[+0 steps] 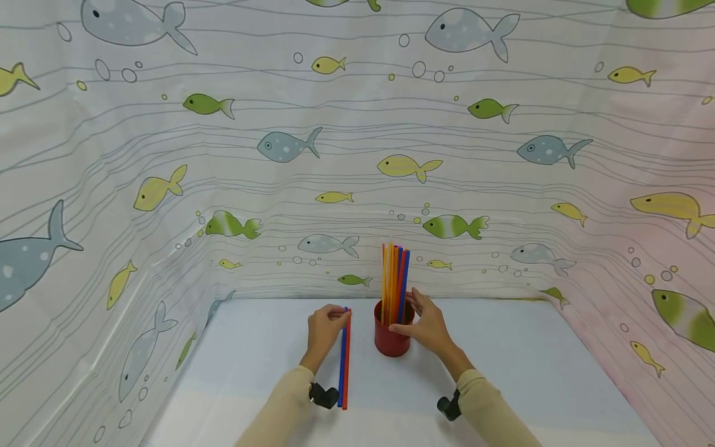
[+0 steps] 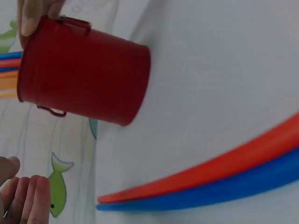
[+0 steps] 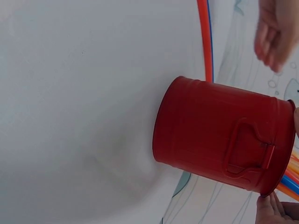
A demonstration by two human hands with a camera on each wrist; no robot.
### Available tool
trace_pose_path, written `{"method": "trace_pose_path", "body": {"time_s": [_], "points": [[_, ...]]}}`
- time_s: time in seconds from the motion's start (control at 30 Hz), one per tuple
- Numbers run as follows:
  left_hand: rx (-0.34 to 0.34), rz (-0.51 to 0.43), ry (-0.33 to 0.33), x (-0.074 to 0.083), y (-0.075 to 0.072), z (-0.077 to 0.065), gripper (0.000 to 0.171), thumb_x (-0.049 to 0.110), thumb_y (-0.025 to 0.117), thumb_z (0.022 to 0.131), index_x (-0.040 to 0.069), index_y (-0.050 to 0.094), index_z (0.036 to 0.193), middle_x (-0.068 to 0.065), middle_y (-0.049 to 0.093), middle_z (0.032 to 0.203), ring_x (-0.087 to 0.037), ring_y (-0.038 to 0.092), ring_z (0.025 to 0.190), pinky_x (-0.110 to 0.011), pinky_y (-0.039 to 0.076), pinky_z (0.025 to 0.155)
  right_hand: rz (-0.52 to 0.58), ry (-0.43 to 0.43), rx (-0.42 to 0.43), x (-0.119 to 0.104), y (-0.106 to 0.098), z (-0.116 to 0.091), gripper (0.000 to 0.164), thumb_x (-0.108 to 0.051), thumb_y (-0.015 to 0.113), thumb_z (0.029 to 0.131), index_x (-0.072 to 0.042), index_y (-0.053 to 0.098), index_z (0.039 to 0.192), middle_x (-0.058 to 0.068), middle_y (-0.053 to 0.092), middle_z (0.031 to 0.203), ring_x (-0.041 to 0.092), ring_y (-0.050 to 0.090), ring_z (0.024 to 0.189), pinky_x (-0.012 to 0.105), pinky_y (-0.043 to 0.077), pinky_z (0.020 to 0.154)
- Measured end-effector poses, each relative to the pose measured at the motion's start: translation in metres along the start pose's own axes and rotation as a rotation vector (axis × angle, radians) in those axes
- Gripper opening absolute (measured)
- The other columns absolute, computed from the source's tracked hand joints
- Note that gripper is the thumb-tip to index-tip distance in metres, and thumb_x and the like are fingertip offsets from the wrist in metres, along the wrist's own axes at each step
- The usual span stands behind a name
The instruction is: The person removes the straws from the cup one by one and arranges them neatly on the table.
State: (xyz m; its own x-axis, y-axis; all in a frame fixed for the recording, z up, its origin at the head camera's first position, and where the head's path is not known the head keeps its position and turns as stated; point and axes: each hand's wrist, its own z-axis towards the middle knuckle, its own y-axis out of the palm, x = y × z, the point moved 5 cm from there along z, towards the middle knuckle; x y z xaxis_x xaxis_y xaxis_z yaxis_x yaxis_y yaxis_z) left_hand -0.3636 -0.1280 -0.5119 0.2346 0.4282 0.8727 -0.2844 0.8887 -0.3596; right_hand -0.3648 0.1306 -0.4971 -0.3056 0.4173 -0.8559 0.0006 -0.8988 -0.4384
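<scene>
A small red metal bucket [image 1: 392,343] with wire side handles stands upright, holding several long thin coloured sticks [image 1: 395,279] in orange, yellow, red and blue. My right hand [image 1: 429,323] grips the bucket at its rim, thumb on the near side and fingers round the far right; the right wrist view shows the fingertips [image 3: 268,207] on the rim. To the left, a red stick [image 1: 347,366] and a blue stick [image 1: 341,372] lie side by side on the table. Beside their far ends is my left hand [image 1: 324,330], its fingers loosely extended and holding nothing in the left wrist view.
The white table [image 1: 519,366] reaches back to a fabric wall [image 1: 480,273] printed with fish, which also runs up both sides. Black wrist cameras [image 1: 324,395] sit at both cuffs, the left one close to the near ends of the two lying sticks.
</scene>
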Motion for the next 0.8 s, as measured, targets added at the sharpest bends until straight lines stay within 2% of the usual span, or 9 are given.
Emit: {"method": "trace_pose_path", "body": {"time_s": [0.17, 0.37, 0.53, 0.8], "points": [[-0.027, -0.036, 0.080, 0.029, 0.018, 0.016, 0.014, 0.013, 0.079, 0.083, 0.003, 0.074, 0.091, -0.003, 0.073, 0.079, -0.011, 0.069, 0.064, -0.023, 0.056, 0.059, -0.001, -0.009, 0.010, -0.001, -0.001, 0.000, 0.101, -0.019, 0.090, 0.069, -0.003, 0.032, 0.151, 0.010, 0.051, 0.140, 0.026, 0.048, 0.131, 0.043, 0.040, 0.104], [-0.085, -0.030, 0.175, 0.057, 0.042, 0.023, 0.014, 0.012, 0.077, 0.084, 0.002, 0.074, 0.094, -0.003, 0.072, 0.082, -0.013, 0.069, 0.070, -0.024, 0.056, 0.063, -0.001, -0.052, 0.019, -0.003, -0.001, -0.001, 0.102, -0.019, 0.091, 0.068, 0.002, 0.033, 0.149, 0.011, 0.052, 0.139, 0.027, 0.049, 0.129, 0.042, 0.039, 0.104], [-0.115, 0.001, 0.229, 0.069, 0.061, 0.024, 0.013, 0.009, 0.076, 0.084, 0.002, 0.075, 0.096, -0.003, 0.073, 0.085, -0.015, 0.069, 0.076, -0.023, 0.056, 0.065, -0.011, -0.057, 0.016, -0.002, -0.001, -0.001, 0.103, -0.020, 0.091, 0.068, 0.002, 0.032, 0.149, 0.011, 0.051, 0.139, 0.026, 0.050, 0.129, 0.040, 0.039, 0.105], [-0.164, 0.013, 0.211, 0.074, 0.082, 0.018, 0.013, 0.011, 0.074, 0.087, 0.006, 0.075, 0.099, -0.002, 0.073, 0.090, -0.013, 0.068, 0.080, -0.020, 0.055, 0.067, -0.004, -0.044, 0.006, -0.003, -0.002, -0.001, 0.103, -0.021, 0.091, 0.068, 0.000, 0.032, 0.150, 0.010, 0.051, 0.140, 0.025, 0.049, 0.129, 0.040, 0.038, 0.106]]}}
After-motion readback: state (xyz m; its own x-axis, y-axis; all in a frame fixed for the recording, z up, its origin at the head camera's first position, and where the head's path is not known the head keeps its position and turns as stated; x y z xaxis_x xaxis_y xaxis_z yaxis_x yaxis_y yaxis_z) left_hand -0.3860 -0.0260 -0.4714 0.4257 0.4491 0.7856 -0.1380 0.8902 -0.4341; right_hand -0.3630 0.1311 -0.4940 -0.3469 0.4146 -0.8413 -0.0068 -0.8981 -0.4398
